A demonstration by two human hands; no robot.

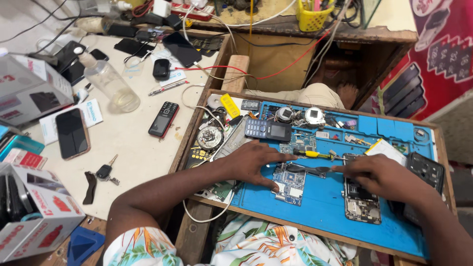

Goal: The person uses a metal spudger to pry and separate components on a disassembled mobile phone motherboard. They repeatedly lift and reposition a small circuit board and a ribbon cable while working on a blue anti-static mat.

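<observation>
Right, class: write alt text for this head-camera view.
Two hands work with tweezers on a blue mat: the left hand rests on a small circuit board, the right hand over an opened phone. A yellow-handled screwdriver lies nearby.

I see bare room on the blue mat (320, 204) only along its near edge, between the circuit board (289, 183) and the opened phone (361, 202). Its far edge is crowded: keypad phone (267, 130), yellow-handled screwdriver (315, 154), loose parts. Left of it, a coil (210, 137) and white cable (209, 216) block passage.
</observation>
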